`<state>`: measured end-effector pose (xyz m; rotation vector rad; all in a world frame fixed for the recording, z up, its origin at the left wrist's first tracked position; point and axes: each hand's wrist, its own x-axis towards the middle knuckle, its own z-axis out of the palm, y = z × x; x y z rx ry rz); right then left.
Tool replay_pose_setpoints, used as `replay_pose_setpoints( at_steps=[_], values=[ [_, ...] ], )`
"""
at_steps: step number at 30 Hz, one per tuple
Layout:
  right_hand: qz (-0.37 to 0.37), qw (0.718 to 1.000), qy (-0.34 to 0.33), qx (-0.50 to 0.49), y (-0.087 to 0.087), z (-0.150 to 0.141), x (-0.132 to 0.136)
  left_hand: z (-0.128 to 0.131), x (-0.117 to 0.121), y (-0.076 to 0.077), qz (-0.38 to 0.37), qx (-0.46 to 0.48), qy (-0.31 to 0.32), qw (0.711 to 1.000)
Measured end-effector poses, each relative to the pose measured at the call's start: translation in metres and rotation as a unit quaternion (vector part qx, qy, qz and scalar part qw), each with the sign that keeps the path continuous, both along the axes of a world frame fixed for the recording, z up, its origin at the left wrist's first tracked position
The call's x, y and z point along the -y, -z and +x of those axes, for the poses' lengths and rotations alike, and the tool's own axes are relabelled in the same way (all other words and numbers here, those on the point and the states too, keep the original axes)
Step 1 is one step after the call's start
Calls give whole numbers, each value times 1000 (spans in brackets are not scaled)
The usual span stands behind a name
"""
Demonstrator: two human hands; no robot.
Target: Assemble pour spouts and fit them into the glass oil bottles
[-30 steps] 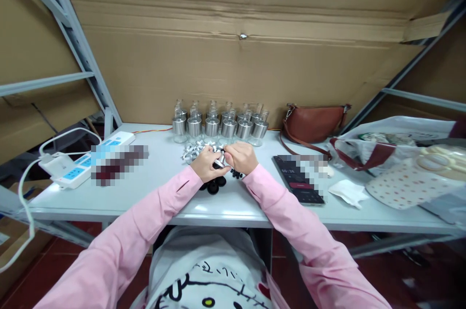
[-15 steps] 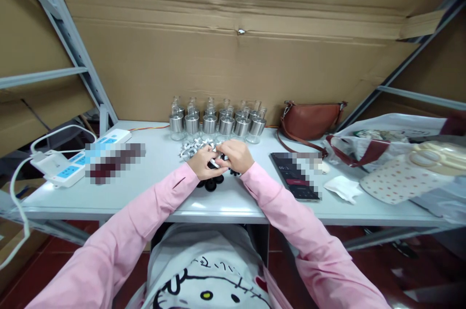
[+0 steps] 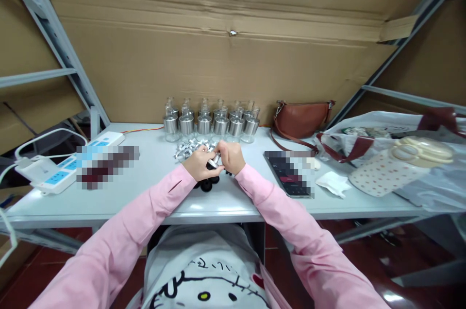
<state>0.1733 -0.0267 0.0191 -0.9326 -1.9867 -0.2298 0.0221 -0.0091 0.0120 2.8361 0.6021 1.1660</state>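
My left hand (image 3: 198, 165) is closed around a small silver metal bottle fitting with a black round part (image 3: 212, 163). Against it from the other side, my right hand (image 3: 233, 155) pinches its upper end, and its fingers partly hide the piece. Just below my hands several black round caps (image 3: 206, 185) lie on the table. A heap of silver metal pieces (image 3: 189, 147) lies behind my left hand. Behind that stand several glass bottles with steel sleeves (image 3: 204, 124), upright in two rows. Tiny black parts (image 3: 227, 173) show under my right hand.
A white power strip (image 3: 60, 176) and a blurred dark red thing (image 3: 105, 165) lie on the left of the grey table (image 3: 145, 202). To the right are a phone (image 3: 287, 178), tissue (image 3: 334, 183), a brown handbag (image 3: 304, 119) and a dotted cream bottle (image 3: 386, 168). Cardboard stands behind.
The camera view has shifted slightly, so the scene sits a little further left. In my hands the fitting is turned, and more of its silver part shows between my fingers.
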Motion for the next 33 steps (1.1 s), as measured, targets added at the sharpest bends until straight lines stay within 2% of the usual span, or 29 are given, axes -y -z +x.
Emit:
replay_pose_setpoints(
  at_steps=[3, 6, 9, 12, 14, 21, 26, 33],
  values=[
    [-101, 988, -3, -115, -2, -1, -1, -1, -5, -1, 53, -13, -3, 998],
    [-179, 968, -3, -175, -5, 10, -11, -4, -8, -4, 56, 3, -30, 998],
    [-213, 959, 79, -172, -8, 30, -26, -9, -11, -9, 57, 34, -61, 996],
    [-299, 929, 189, -105, -9, 49, -36, -13, -15, -11, 52, 58, -94, 993],
    [-336, 913, 221, -66, -7, 57, -39, -14, -17, -11, 39, 61, -108, 992],
    [-403, 873, 272, 43, 2, 69, -40, -15, -18, -10, 33, 50, -109, 992],
    [-434, 849, 283, 100, 6, 73, -40, -17, -19, -10, 24, 37, -112, 993],
    [-428, 841, 300, 136, 11, 73, -42, -18, -20, -8, 15, 43, -115, 992]
  ],
)
